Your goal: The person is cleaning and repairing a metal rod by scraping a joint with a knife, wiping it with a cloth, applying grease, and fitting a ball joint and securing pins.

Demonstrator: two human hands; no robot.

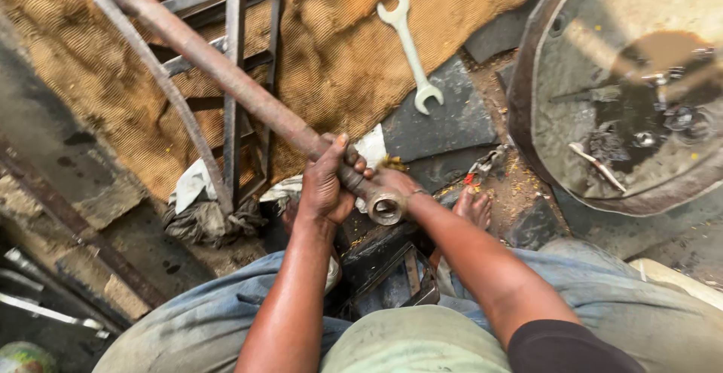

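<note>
Burlap sacking point(113, 79) covers the ground at left, with a metal frame point(233, 64) lying on it. Across them slants a rusty pipe point(226, 72), its socket end point(386, 207) held at centre: the left hand point(325, 185) is clenched around the pipe, the right hand point(395, 181) grips just beside the socket. Farther right lie a pale spanner point(410, 49) and a round drum point(625, 87) of dirty liquid.

The scene is viewed from a single head-worn camera, aimed steeply down and held close over the lap; the rusty pipe point(226, 72) is seen running toward 11 o'clock, a wrench point(410, 49) lying at 12.
</note>
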